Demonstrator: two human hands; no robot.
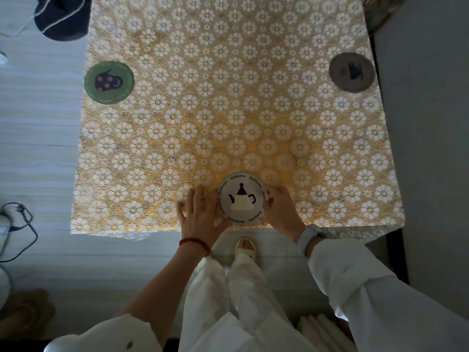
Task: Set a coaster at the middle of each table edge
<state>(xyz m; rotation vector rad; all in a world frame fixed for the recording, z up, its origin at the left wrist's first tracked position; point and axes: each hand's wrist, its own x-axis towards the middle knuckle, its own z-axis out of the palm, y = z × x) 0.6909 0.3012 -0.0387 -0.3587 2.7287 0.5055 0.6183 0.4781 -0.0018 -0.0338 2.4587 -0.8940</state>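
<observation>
I have the white coaster (pixel 240 198) at bottom centre, on the table's (pixel 228 110) near edge, between my left hand (pixel 203 212) and right hand (pixel 280 208), fingers loosely curled against its rim. I'd centre it between the corners, then let go.

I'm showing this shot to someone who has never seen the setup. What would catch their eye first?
Probably the white teapot coaster at the middle of the near table edge, framed by the left hand and right hand on either side of it. Next, the gold floral tablecloth covering the whole table. Then the green coaster at the left edge and the grey coaster at the right edge.
</observation>
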